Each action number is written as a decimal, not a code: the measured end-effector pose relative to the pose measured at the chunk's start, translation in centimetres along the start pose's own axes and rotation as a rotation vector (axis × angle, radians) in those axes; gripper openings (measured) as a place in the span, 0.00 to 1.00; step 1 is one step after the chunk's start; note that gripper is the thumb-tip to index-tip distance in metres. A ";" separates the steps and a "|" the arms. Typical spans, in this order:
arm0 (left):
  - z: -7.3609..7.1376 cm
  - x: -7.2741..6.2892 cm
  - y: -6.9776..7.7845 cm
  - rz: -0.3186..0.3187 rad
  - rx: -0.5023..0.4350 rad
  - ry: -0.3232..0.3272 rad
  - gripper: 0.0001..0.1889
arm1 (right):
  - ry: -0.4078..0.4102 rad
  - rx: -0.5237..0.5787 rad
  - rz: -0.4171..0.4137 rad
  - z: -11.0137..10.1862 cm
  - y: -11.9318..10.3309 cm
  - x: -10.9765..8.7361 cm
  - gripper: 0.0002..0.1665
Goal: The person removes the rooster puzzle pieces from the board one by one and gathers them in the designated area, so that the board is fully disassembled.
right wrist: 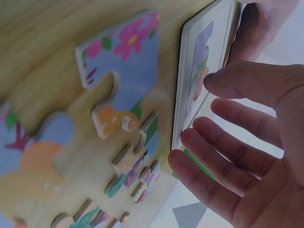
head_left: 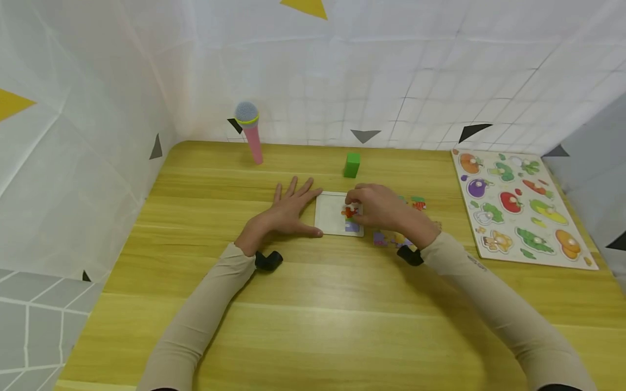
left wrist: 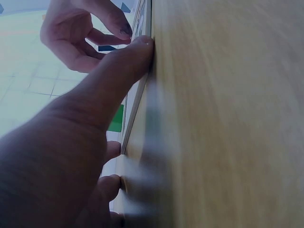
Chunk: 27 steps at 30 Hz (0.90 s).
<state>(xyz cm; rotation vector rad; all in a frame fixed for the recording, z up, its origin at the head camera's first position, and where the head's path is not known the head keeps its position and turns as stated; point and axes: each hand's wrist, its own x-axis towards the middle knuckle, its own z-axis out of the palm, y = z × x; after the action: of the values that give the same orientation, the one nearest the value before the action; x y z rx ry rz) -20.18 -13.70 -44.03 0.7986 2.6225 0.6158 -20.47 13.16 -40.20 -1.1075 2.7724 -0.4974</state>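
Note:
A shallow white puzzle tray [head_left: 329, 214] lies flat on the table, a few joined colours showing along its right side. My left hand [head_left: 286, 214] is spread against its left edge, thumb at the near corner and fingers straight. Over the right part of the tray, my right hand [head_left: 379, 206] pinches a small red and orange puzzle piece [head_left: 349, 212] between thumb and fingers. Part of that piece is hidden by the hand. Loose puzzle pieces [right wrist: 126, 61] with flowers and animals lie beside the tray, partly beneath the right forearm in the head view.
Behind the tray stands a green block [head_left: 351, 165]. A pink toy microphone [head_left: 253, 136] is upright at the back left. To the right lies a vegetable knob-puzzle board [head_left: 525, 212]. White sheeting [head_left: 371, 70] with coloured triangles hangs behind the wooden table [head_left: 313, 326].

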 end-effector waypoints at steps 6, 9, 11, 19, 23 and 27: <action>0.0 -0.1 0.0 -0.003 -0.002 0.003 0.59 | 0.002 -0.005 -0.021 0.4 -0.3 0.4 0.14; 0.0 -0.1 0.0 -0.001 -0.002 0.008 0.58 | -0.009 -0.001 -0.023 0.4 -0.5 0.6 0.14; 0.1 0.0 -0.1 0.001 -0.003 0.009 0.58 | -0.017 0.005 -0.024 0.5 -0.6 0.6 0.13; 0.0 0.0 -0.1 0.005 0.001 0.006 0.59 | -0.016 0.010 -0.023 0.5 -0.7 0.7 0.13; 0.0 0.0 0.0 0.003 0.007 0.008 0.59 | -0.016 0.000 -0.024 0.4 -0.9 0.7 0.13; -0.1 0.0 0.0 0.001 0.010 0.008 0.59 | -0.013 -0.005 -0.026 0.4 -1.0 0.7 0.12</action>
<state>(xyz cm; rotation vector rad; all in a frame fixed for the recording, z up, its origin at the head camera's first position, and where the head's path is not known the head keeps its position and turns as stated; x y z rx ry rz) -20.16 -13.72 -43.94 0.8026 2.6346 0.6081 -20.23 11.95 -40.22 -1.1447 2.7531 -0.4839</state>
